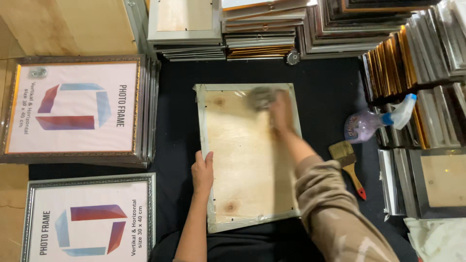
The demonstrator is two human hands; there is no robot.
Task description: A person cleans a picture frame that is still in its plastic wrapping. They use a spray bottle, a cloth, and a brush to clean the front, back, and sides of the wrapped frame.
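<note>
Right hand (280, 110) and cloth (262, 97) motion-blurred
</note>
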